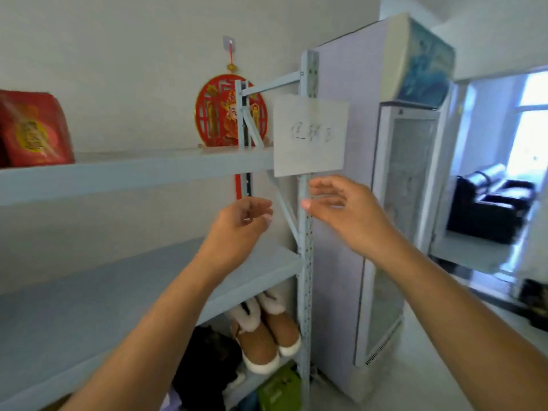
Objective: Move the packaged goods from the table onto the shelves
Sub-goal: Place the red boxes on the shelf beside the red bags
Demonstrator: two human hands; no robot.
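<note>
Grey shelves [133, 173]: red package [35, 129] upright on top (edge cropped); left hand [237, 223], right hand [341, 209] empty, relaxed.

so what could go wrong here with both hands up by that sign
1. The right hand is just under the paper sign on the shelf post; a quick move might knock it loose.
2. The left hand is near the diagonal brace and could bang the metal.

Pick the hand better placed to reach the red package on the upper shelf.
Left, probably. The left hand hangs empty before the shelves, on the same side of the upright post as the red package. The right hand, also empty, sits at the post, nearer the fridge.
</note>
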